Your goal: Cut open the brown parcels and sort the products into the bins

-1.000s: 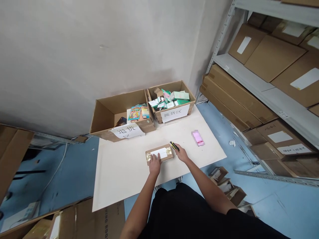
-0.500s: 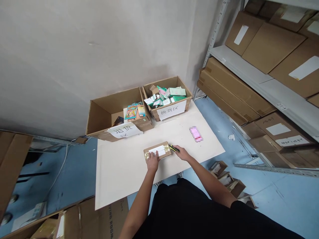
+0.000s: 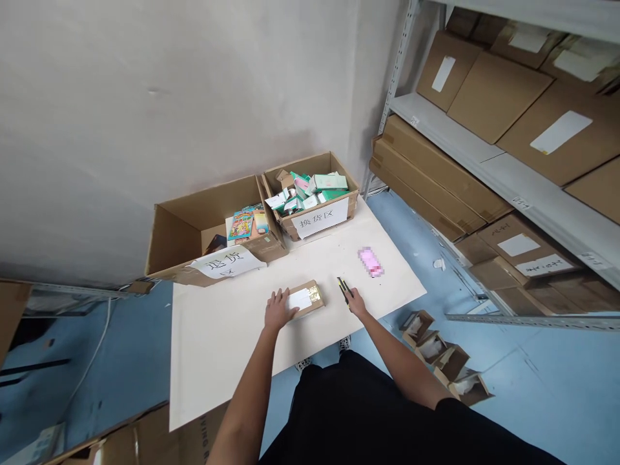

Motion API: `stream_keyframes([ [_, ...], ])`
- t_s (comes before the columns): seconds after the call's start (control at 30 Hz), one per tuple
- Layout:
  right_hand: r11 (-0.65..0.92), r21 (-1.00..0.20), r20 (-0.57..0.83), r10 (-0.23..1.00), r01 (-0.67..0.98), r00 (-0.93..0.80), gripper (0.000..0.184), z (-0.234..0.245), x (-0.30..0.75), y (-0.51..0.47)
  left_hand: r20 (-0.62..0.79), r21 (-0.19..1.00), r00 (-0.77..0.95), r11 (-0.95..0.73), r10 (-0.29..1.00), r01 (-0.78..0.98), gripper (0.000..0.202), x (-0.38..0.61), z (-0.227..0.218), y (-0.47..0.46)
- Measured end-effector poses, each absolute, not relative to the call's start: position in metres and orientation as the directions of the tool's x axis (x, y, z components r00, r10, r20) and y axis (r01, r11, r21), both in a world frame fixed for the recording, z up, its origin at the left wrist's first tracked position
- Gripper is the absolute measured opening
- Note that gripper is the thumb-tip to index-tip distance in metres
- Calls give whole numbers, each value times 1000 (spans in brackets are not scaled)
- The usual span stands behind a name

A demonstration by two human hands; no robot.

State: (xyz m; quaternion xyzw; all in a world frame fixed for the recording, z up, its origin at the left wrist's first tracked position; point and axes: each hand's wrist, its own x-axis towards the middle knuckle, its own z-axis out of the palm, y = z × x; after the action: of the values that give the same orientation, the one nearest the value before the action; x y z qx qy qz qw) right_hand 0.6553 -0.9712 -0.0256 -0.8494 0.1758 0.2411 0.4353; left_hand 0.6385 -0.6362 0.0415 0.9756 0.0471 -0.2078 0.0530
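A small taped cardboard box (image 3: pixel 307 298) with a white label lies on the white tabletop (image 3: pixel 217 349). My left hand (image 3: pixel 279 310) covers its left end, fingers over the top and thumb along the near side. In my right hand (image 3: pixel 356 301) is a black and yellow utility knife (image 3: pixel 344 290), held off to the right, apart from the box. Whether its blade is out is too small to tell. Further right on the table lies a pink item (image 3: pixel 371 261), blurred by pixels.
Behind the work spot stand two labelled open cartons: the left carton (image 3: pixel 179 248) holds colourful packs, the right carton (image 3: pixel 295 227) several green and white boxes. Shelving (image 3: pixel 484 145) with cartons rises at right. Small open boxes (image 3: pixel 450 363) sit on the blue floor.
The utility knife has moved from the box's right end out to the right. My left hand has shifted from the near edge to the box's left end.
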Motion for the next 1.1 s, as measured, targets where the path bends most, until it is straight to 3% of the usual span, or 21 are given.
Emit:
stream_keyframes([
  [0.1,-673,-550,-544,-160,-494,824,60,-25,670,-970,-452,60,873,-971,181,233,88,632,37,-627],
  [0.17,-686,-559,-497,-173,-466,850,66,-22,672,-953,-427,32,855,-940,295,341,89,623,35,-628],
  [0.3,-504,-766,-501,80,-399,862,72,-19,662,-873,-377,8,793,-854,479,520,93,604,34,-638],
  [0.37,-412,-793,-551,172,-449,816,82,-18,656,-826,-384,17,764,-823,519,568,89,598,34,-643],
  [0.47,-430,-745,-614,143,-510,776,90,-14,653,-777,-426,18,701,-769,572,639,81,594,35,-646],
  [0.57,-550,-671,-646,102,-498,757,82,-10,658,-759,-444,3,658,-733,609,681,74,596,35,-644],
  [0.8,-671,-585,-669,80,-456,739,83,-4,675,-744,-419,32,696,-757,583,653,65,602,34,-634],
  [1.1,-492,-811,-480,254,-315,840,81,-10,706,-772,-495,261,816,-845,298,467,64,594,49,-590],
])
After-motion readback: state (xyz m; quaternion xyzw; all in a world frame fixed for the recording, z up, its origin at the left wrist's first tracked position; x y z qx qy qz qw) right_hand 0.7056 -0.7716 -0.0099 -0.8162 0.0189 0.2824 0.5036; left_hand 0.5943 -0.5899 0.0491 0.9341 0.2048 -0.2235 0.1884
